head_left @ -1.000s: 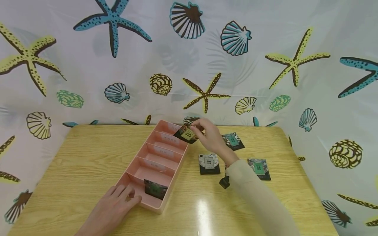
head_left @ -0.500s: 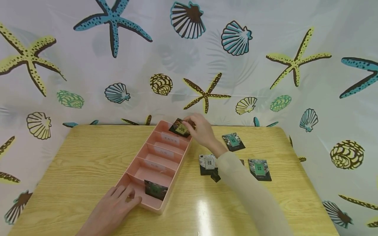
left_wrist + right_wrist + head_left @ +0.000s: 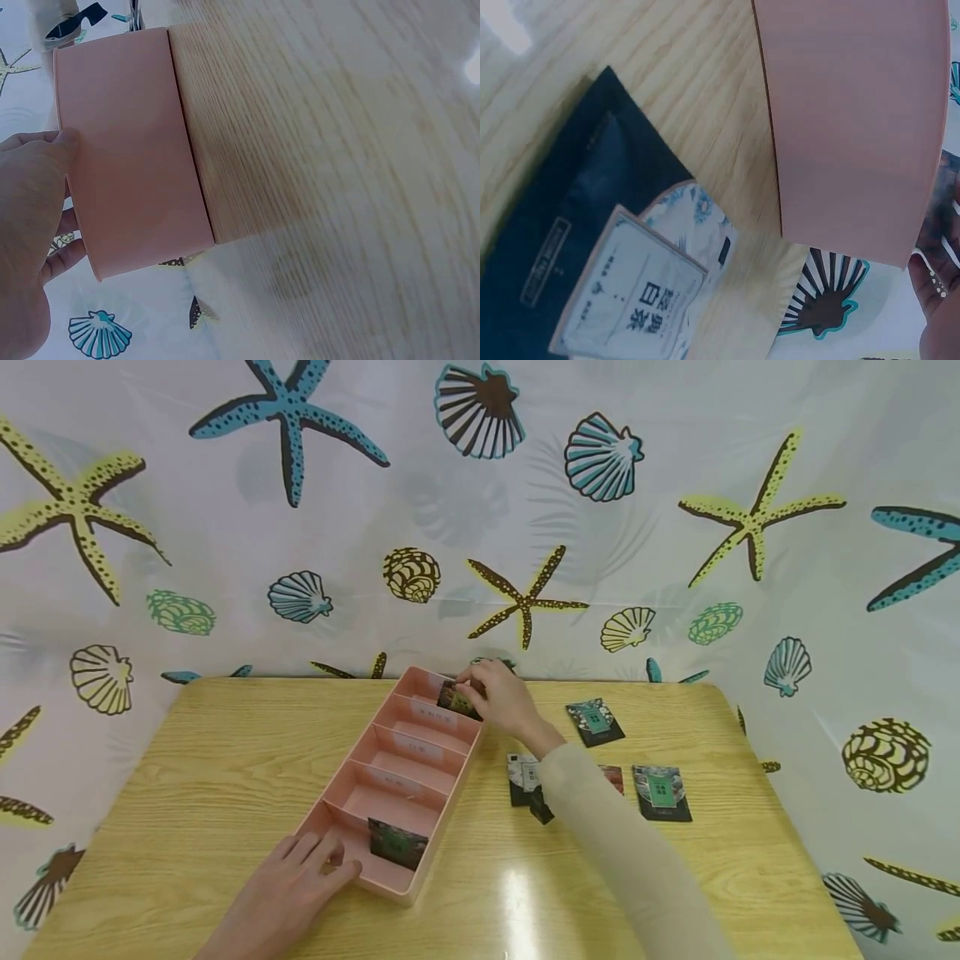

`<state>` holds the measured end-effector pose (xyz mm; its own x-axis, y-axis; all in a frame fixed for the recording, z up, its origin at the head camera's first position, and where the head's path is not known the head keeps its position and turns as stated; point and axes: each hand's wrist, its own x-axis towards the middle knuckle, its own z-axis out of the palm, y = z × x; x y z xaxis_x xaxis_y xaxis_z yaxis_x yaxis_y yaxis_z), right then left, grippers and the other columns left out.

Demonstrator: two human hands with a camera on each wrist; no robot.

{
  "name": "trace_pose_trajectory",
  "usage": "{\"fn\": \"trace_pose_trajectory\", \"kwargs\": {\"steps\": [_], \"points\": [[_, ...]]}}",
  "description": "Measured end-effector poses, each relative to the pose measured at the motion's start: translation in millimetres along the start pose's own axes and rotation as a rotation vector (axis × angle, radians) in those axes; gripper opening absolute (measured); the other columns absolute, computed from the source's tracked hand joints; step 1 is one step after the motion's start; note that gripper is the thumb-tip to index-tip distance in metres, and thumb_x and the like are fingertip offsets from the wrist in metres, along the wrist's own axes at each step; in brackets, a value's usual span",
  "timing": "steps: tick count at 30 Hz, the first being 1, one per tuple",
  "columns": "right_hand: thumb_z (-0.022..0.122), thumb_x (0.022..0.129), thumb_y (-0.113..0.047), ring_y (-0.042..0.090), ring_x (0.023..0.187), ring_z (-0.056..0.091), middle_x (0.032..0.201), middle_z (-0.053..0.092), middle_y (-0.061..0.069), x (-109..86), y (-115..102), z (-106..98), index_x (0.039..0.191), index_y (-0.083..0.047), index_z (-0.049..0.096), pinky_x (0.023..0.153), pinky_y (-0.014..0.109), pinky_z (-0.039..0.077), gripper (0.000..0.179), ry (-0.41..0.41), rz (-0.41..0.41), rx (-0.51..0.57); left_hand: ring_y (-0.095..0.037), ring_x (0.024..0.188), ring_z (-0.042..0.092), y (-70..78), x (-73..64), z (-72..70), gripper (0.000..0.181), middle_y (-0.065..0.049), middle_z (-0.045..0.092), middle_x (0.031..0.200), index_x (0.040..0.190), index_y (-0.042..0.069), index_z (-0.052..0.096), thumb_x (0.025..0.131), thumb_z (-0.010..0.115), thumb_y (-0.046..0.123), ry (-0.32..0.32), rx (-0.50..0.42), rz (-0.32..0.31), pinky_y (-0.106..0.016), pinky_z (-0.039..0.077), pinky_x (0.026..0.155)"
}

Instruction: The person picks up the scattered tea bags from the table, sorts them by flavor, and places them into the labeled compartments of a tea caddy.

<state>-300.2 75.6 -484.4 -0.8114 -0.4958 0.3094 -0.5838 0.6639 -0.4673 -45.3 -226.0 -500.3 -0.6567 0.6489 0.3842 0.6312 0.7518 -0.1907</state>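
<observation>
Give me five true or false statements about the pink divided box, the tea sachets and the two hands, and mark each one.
1. The right hand holds a yellow-labelled sachet at the far end of the pink box. True.
2. The left hand is at the far end of the pink box. False: the left hand is at the near end.
3. A green-labelled sachet stands in the nearest compartment. True.
4. Every sachet is inside the pink box. False: several, such as the white tea sachet, lie on the wooden table to its right.
5. The pink box has five compartments. True.
</observation>
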Motion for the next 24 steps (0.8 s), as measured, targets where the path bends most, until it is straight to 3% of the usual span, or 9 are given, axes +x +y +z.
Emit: {"fn": "trace_pose_trajectory", "kwargs": {"steps": [1, 3, 4, 7, 10, 12, 14, 24], "points": [[0.060, 0.107, -0.031, 0.021, 0.093, 0.060, 0.102, 0.068, 0.006, -0.3, 0.7, -1.3, 0.121, -0.013, 0.073, 0.082, 0.036, 0.052, 0.025, -0.004, -0.006, -0.002, -0.015, 0.084, 0.048, 0.4, 0.1, 0.1, 0.040, 0.005, 0.052, 0.094, 0.098, 0.027, 0.062, 0.115, 0.026, 0.026, -0.002, -0.003, 0.000, -0.037, 0.050, 0.074], [0.061, 0.107, -0.033, 0.024, 0.104, 0.063, 0.110, 0.068, 0.007, -0.8, 1.5, -6.3, 0.125, -0.013, 0.072, 0.092, 0.040, 0.055, 0.029, -0.018, -0.014, 0.002, -0.015, 0.084, 0.047, 0.9, 0.2, 0.7, 0.057, 0.005, 0.052, 0.094, 0.098, 0.028, 0.062, 0.117, 0.008, 0.031, -0.002, -0.005, -0.002, -0.037, 0.049, 0.074], [0.062, 0.106, -0.035, 0.025, 0.111, 0.064, 0.115, 0.068, 0.008, -0.9, 1.8, -9.6, 0.129, -0.014, 0.071, 0.098, 0.043, 0.055, 0.032, -0.031, -0.011, 0.002, -0.015, 0.084, 0.047, 0.9, 0.1, 0.9, 0.059, 0.005, 0.052, 0.094, 0.098, 0.028, 0.063, 0.117, 0.007, 0.032, 0.000, -0.009, -0.001, -0.037, 0.049, 0.074], [0.065, 0.103, -0.042, 0.029, 0.132, 0.059, 0.135, 0.065, 0.010, -1.9, 1.1, -21.6, 0.138, -0.015, 0.066, 0.113, 0.049, 0.049, 0.044, -0.080, 0.006, 0.015, -0.014, 0.085, 0.046, 0.7, -0.6, 0.7, 0.033, 0.006, 0.052, 0.095, 0.100, 0.029, 0.063, 0.112, 0.033, 0.032, -0.020, -0.015, 0.004, -0.037, 0.049, 0.075], [0.067, 0.100, -0.049, 0.032, 0.147, 0.049, 0.152, 0.056, 0.011, -5.5, -0.6, -32.7, 0.145, -0.017, 0.061, 0.122, 0.053, 0.041, 0.056, -0.123, 0.020, 0.019, -0.014, 0.085, 0.047, 0.4, -0.8, 0.5, 0.034, 0.006, 0.052, 0.095, 0.101, 0.029, 0.064, 0.112, 0.032, 0.032, -0.029, -0.015, 0.003, -0.037, 0.049, 0.075], [0.068, 0.098, -0.052, 0.033, 0.153, 0.044, 0.159, 0.050, 0.012, -9.0, -1.2, -38.6, 0.148, -0.018, 0.059, 0.125, 0.056, 0.037, 0.061, -0.147, 0.015, 0.015, -0.014, 0.085, 0.047, 0.9, -0.1, 0.7, 0.054, 0.005, 0.052, 0.094, 0.100, 0.029, 0.064, 0.117, 0.013, 0.032, -0.028, -0.010, -0.004, -0.037, 0.049, 0.074], [0.069, 0.097, -0.054, 0.036, 0.156, 0.039, 0.164, 0.045, 0.014, -13.3, -1.7, -43.8, 0.150, -0.018, 0.056, 0.127, 0.058, 0.033, 0.065, -0.170, 0.007, 0.002, -0.014, 0.084, 0.047, 1.1, 0.3, 0.7, 0.070, 0.005, 0.052, 0.094, 0.099, 0.029, 0.064, 0.114, -0.005, 0.032, -0.026, -0.005, -0.010, -0.037, 0.048, 0.073], [0.070, 0.094, -0.060, 0.037, 0.148, 0.047, 0.159, 0.050, 0.013, -41.0, 3.7, -61.2, 0.159, -0.021, 0.046, 0.122, 0.060, 0.038, 0.079, -0.271, -0.029, -0.101, -0.015, 0.083, 0.047, 1.3, 0.9, 0.2, 0.070, 0.005, 0.051, 0.092, 0.097, 0.028, 0.063, 0.114, -0.005, 0.030, -0.011, 0.002, -0.015, -0.037, 0.048, 0.072]]}}
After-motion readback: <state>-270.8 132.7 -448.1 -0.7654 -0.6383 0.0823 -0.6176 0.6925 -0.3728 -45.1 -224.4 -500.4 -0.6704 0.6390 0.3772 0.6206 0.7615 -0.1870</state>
